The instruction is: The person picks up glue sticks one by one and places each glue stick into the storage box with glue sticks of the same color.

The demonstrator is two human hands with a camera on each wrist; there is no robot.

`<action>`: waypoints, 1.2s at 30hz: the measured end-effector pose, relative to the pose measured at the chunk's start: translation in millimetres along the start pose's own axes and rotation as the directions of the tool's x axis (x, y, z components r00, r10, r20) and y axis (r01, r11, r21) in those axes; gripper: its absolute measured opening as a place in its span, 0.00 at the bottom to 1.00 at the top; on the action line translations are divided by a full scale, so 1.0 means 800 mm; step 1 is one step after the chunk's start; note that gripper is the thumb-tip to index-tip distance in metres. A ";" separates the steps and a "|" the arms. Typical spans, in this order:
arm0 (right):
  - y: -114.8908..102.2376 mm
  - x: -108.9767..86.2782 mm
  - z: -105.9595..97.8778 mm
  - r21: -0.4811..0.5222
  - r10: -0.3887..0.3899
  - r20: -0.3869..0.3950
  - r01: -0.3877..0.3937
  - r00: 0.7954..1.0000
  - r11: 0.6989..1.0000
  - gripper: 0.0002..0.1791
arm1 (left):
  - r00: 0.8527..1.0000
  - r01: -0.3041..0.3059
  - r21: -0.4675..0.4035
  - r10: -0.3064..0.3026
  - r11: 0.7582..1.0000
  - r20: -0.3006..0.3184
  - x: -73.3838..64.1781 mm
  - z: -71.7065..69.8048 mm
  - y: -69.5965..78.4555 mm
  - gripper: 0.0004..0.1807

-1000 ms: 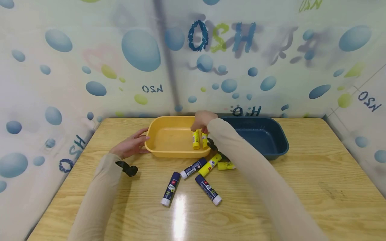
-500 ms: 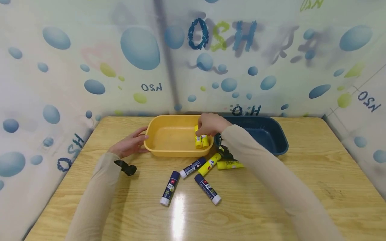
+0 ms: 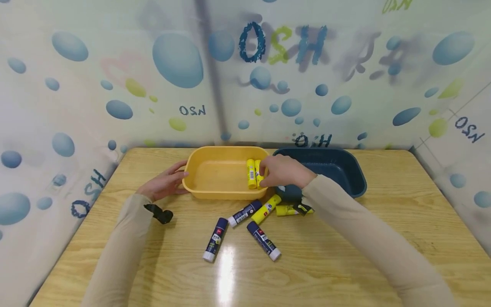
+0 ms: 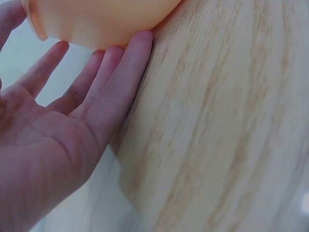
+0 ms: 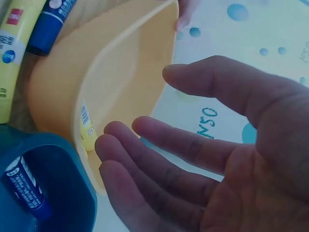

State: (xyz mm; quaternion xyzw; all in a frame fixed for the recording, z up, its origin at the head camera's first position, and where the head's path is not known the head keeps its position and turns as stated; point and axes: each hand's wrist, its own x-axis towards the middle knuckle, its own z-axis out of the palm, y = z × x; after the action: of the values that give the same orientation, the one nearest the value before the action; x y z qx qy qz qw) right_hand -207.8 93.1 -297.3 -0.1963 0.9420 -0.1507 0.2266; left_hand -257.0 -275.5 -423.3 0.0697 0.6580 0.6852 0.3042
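Note:
A yellow plastic basin [image 3: 215, 175] stands at the back of the table. Two yellow glue sticks [image 3: 251, 174] lie side by side at its right end. My left hand [image 3: 164, 182] rests its straight fingers [image 4: 128, 63] against the basin's left wall, thumb at the rim. Over the basin's right rim hovers my right hand [image 3: 287, 171], thumb and fingers apart, with nothing between them in the right wrist view. Right beside the yellow basin is a dark blue basin [image 3: 333, 172], partly hidden by the right arm; a navy glue stick [image 5: 26, 191] lies inside it.
In front of the basins lie navy glue sticks with white ends, one at left [image 3: 215, 240], another nearer the middle [image 3: 264, 241] and a third [image 3: 244, 213] touching a yellow glue stick [image 3: 266, 209]. A further yellow glue stick [image 3: 287, 210] sits under the right wrist. A patterned wall [image 3: 238, 94] rises behind.
My right hand has come away from the yellow glue sticks and shifted right, its fingers spreading; both sticks now lie in the yellow basin. My left hand has stayed at the basin's side.

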 end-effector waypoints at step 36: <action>0.004 -0.061 0.123 -0.208 -0.516 0.147 0.536 0.844 0.818 0.18 | 1.000 0.000 -0.002 0.000 1.000 -0.027 0.000 -0.002 -0.003 0.34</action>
State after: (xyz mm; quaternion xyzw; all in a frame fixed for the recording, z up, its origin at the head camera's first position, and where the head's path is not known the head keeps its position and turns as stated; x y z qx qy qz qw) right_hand -121.0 98.4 -364.4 -0.4809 0.8519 -0.0836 0.1898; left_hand -257.1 -276.6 -425.7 0.0603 0.6614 0.6868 0.2953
